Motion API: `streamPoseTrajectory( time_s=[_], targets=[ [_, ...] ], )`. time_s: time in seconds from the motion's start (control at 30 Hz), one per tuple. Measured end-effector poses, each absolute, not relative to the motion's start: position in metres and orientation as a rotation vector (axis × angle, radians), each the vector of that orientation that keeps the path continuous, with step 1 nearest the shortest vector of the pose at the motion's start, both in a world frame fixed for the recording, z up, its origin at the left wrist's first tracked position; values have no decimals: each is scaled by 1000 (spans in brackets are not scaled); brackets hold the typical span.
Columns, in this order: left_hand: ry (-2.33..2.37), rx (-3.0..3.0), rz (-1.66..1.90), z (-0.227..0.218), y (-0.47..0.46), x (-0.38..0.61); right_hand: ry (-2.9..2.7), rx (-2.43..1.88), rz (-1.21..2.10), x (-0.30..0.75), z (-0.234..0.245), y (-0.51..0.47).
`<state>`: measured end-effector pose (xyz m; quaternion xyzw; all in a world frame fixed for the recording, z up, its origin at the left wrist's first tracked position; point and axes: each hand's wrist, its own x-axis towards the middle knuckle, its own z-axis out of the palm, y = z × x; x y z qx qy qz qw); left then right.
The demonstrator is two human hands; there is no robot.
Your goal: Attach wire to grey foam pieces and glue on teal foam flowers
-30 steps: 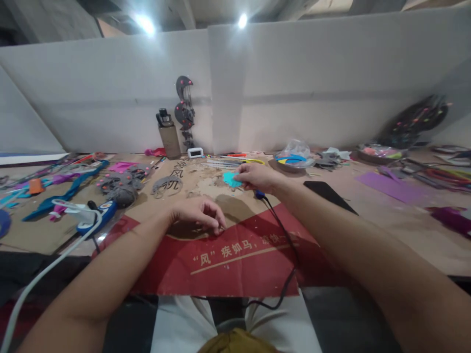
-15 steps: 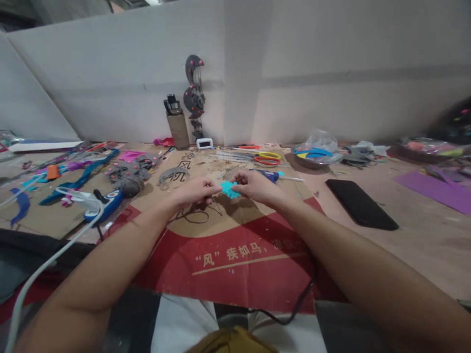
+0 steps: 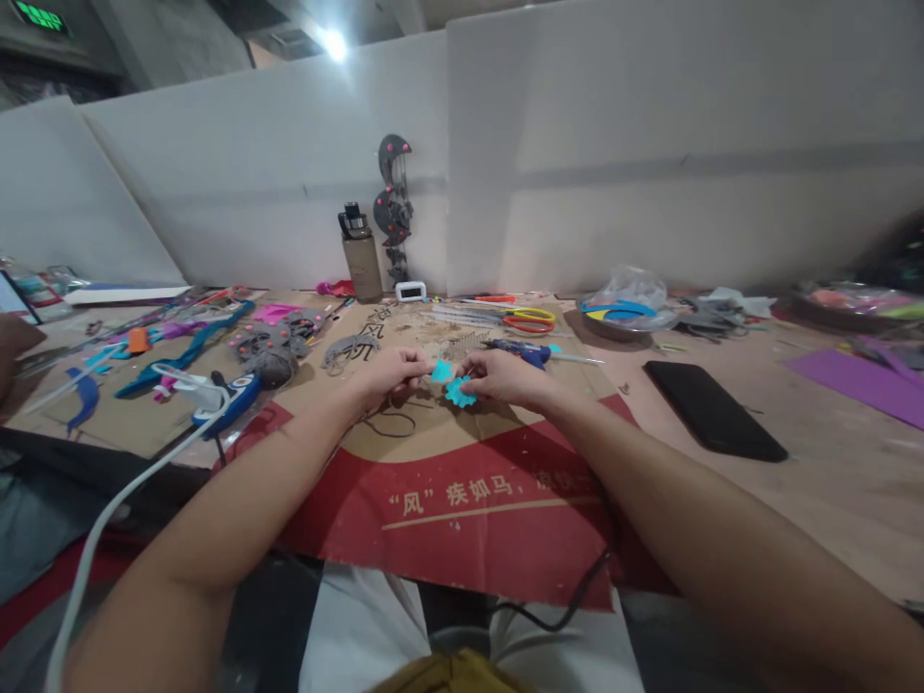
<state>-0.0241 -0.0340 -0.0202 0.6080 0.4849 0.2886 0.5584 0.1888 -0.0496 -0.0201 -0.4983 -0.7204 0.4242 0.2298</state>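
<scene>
My left hand pinches a small turquoise piece by its edge, above the cardboard. In my right hand is a turquoise scalloped cut-out, flower-like in outline, held between thumb and fingers. The two pieces are close together and look apart. Under the hands lies a cardboard sheet with a red printed front. Just behind my right hand rests a blue hot glue gun. A thin dark string loops on the cardboard below my left hand.
Scissors, a bottle and a small white clock-like device stand or lie behind. A black phone and purple sheet are to the right. Left are a blue power strip, grey yarn and another person's hand.
The turquoise shapes were together between both hands; now they are separated, one per hand. The view has tilted up slightly, and another person's hand has appeared at the left edge.
</scene>
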Motion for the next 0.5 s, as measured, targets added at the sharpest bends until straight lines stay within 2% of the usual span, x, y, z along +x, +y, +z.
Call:
streamPoseTrajectory(
  time_s=[0.2,0.5],
  targets=[
    [1162,1350,856,-11,-28,-30,-2069,-1430,1075,192,-19,-50],
    [1130,1258,862,-5,-29,-31,-2032,-1472,1104,193,-24,-46]
  ],
)
